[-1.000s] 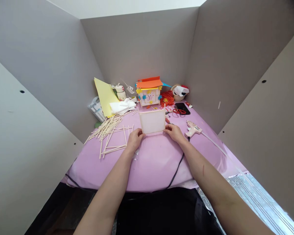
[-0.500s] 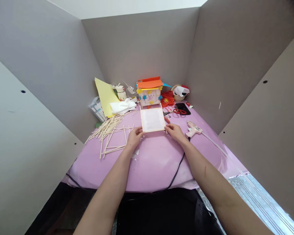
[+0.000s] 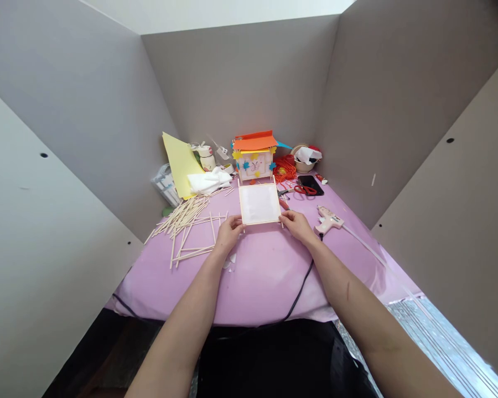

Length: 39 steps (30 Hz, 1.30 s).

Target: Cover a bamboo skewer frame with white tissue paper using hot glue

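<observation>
A square frame of thin wooden sticks with a white sheet across it, the stick frame (image 3: 260,203), is held between my two hands over the table. My left hand (image 3: 231,232) pinches its lower left corner. At the lower right corner, my right hand (image 3: 295,224) has its fingers closed on the frame. Just behind stands a small stick house (image 3: 255,165) with an orange paper roof and blue and yellow paper flowers. Loose wooden sticks (image 3: 186,215) lie in a pile left of my left hand.
A pink glue gun (image 3: 330,219) lies on the right, its black cable (image 3: 302,288) crossing the table front. Red-handled scissors (image 3: 305,190) rest by a black phone (image 3: 315,186). Yellow paper (image 3: 180,163) and white tissue (image 3: 209,180) stand at back left. Grey panels enclose the purple-covered table (image 3: 265,287).
Both hands keep their hold on the stick frame, which stays in the same place. The whole view has shifted very slightly; nothing else visibly differs.
</observation>
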Each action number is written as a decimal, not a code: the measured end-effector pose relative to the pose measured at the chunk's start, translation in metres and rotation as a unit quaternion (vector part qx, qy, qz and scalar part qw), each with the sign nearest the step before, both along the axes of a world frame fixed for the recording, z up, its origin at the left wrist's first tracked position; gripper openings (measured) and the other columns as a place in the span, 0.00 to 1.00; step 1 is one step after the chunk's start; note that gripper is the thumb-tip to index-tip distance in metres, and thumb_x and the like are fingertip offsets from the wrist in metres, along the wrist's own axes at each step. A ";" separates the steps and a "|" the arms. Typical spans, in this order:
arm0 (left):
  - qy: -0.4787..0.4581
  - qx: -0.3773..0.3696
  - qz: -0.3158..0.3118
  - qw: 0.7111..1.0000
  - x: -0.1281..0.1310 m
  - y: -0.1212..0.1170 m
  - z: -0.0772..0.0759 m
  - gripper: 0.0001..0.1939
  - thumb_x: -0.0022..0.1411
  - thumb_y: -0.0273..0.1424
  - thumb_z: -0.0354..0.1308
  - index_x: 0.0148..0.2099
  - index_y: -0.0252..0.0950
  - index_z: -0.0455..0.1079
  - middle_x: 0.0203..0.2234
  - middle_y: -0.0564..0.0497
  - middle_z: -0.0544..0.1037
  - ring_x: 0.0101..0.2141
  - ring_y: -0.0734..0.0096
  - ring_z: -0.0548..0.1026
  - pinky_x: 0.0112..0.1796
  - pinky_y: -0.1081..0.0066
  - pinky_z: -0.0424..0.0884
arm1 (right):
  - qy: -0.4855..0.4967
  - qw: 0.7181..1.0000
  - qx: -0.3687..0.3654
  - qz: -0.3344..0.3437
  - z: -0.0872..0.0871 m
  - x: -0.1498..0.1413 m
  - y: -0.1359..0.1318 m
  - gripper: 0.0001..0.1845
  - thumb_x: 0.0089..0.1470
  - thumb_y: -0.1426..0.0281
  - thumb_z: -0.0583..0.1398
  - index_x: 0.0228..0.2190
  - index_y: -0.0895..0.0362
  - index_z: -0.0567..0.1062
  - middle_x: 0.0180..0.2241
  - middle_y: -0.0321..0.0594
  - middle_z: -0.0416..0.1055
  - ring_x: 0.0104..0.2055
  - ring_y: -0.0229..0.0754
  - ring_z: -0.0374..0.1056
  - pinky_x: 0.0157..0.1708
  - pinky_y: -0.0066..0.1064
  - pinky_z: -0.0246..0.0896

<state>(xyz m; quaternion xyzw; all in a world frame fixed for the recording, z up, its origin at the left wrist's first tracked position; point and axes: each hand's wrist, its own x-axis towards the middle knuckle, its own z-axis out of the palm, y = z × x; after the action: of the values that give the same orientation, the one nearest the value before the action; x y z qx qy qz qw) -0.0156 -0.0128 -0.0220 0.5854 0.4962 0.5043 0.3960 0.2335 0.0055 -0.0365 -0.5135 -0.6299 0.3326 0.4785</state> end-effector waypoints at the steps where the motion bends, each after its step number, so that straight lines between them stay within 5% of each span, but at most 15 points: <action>1: -0.001 0.001 0.001 1.000 0.000 0.000 0.000 0.19 0.49 0.29 0.62 0.46 0.33 0.71 0.29 0.51 0.77 0.32 0.69 0.75 0.35 0.69 0.69 | 0.000 1.000 0.000 0.000 0.000 0.000 0.000 0.14 0.48 0.59 0.58 0.27 0.57 0.75 0.23 0.36 0.72 0.26 0.39 0.65 0.29 0.30 0.58; 27: -0.018 0.018 0.010 1.000 0.000 -0.003 0.003 0.17 0.49 0.27 0.59 0.44 0.34 0.70 0.26 0.54 0.74 0.28 0.72 0.72 0.33 0.70 0.70 | 0.025 1.000 0.004 0.008 0.001 -0.004 -0.002 0.14 0.47 0.58 0.59 0.28 0.57 0.74 0.24 0.37 0.72 0.26 0.40 0.65 0.29 0.31 0.60; 33: -0.056 0.002 -0.012 0.998 0.001 -0.003 0.002 0.17 0.48 0.27 0.61 0.43 0.34 0.69 0.35 0.49 0.77 0.34 0.70 0.75 0.34 0.71 0.70 | 0.030 0.999 0.005 0.012 0.003 -0.004 -0.004 0.15 0.47 0.58 0.59 0.29 0.57 0.74 0.24 0.36 0.71 0.26 0.39 0.64 0.29 0.30 0.59; 39: -0.134 -0.058 -0.070 0.987 0.005 -0.007 0.001 0.28 0.50 0.29 0.64 0.54 0.36 0.65 0.42 0.45 0.78 0.39 0.67 0.77 0.40 0.66 0.74 | 0.036 0.999 -0.005 0.022 0.001 -0.004 -0.002 0.14 0.47 0.59 0.59 0.27 0.57 0.74 0.23 0.36 0.70 0.25 0.39 0.64 0.28 0.30 0.58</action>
<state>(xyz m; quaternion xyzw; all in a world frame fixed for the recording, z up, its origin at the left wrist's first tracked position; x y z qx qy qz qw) -0.0111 -0.0199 -0.0210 0.5220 0.4249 0.5196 0.5263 0.2297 0.0038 -0.0355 -0.4892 -0.6218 0.3649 0.4908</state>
